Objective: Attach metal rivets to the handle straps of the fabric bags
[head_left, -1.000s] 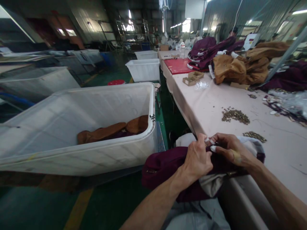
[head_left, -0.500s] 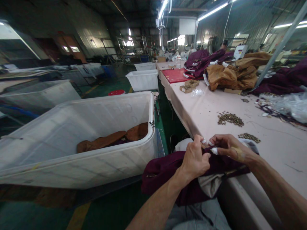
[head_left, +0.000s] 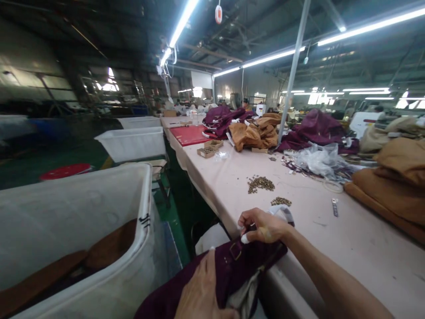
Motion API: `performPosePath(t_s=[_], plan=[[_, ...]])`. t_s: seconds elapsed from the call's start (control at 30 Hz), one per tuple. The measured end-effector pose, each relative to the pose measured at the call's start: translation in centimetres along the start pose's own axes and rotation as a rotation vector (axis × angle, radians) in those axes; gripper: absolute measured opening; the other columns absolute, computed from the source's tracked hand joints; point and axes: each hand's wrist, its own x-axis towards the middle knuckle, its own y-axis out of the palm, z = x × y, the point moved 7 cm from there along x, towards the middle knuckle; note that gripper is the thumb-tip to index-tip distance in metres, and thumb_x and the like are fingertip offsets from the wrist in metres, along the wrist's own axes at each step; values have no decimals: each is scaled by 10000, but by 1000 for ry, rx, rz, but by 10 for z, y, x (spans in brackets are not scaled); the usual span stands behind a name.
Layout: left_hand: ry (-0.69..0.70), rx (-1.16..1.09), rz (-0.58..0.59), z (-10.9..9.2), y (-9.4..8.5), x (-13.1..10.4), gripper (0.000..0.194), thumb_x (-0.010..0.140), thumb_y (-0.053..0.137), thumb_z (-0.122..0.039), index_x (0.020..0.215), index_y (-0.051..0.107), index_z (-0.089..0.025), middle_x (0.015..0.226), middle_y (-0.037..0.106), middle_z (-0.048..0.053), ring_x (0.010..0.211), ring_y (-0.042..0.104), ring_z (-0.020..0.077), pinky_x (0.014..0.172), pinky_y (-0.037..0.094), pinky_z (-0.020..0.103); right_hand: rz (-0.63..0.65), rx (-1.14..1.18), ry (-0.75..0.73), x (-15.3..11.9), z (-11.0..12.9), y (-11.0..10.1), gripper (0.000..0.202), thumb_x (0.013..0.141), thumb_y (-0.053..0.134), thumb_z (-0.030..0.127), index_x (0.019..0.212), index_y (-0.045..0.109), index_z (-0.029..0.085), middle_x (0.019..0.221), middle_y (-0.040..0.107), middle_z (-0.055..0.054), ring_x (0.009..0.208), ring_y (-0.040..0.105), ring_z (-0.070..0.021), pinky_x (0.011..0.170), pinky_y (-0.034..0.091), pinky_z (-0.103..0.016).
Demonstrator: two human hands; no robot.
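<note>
A purple cloth bag [head_left: 232,266] with a small metal buckle, a zipper and a pale lining lies across my lap and against the table's edge. My left hand [head_left: 202,288] rests on it with the fingers stretched out, cut off partly by the bottom of the view. Beyond the buckle, my right hand [head_left: 262,228] has its fingers curled and its thumb close to them, at the bag's far edge, with purple cloth between them. White tape wraps the right thumb tip. Small brass-coloured metal studs [head_left: 260,184] lie in a heap on the table, and a smaller heap [head_left: 281,202] is nearer.
On my left stands a large white bin [head_left: 146,248] with brown cloth inside. The pink-covered table [head_left: 332,252] carries small cardboard boxes [head_left: 207,151], brown bags [head_left: 252,135], purple bags [head_left: 315,128], plastic wrap [head_left: 318,160] and a small dark-handled tool [head_left: 335,207]. A metal post [head_left: 294,71] rises behind.
My view has turned right. My left hand has let go of the pinched edge and now lies flat on the bag. The right hand stays at the bag's edge, a little apart from the left.
</note>
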Motion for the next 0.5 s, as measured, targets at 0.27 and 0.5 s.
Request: performPosePath(t_s=[0.27,0.5], plan=[[-22,-328,-196,32,-6,7,263,715,668,-221,961,745,-169,902,744,53,928,700,267,850,506,334,-215,-135,-56,-22,38,-37,176,826,698,230,993,699,173,983,703,-50,921,631,-198,790,488,-296],[-187,-1029,-171,89,-48,11,419,550,865,-438,799,713,-138,696,686,-3,704,647,222,675,510,302,-365,-160,59,-61,20,-91,363,909,675,511,907,704,150,755,655,-17,693,567,-152,626,430,-265]])
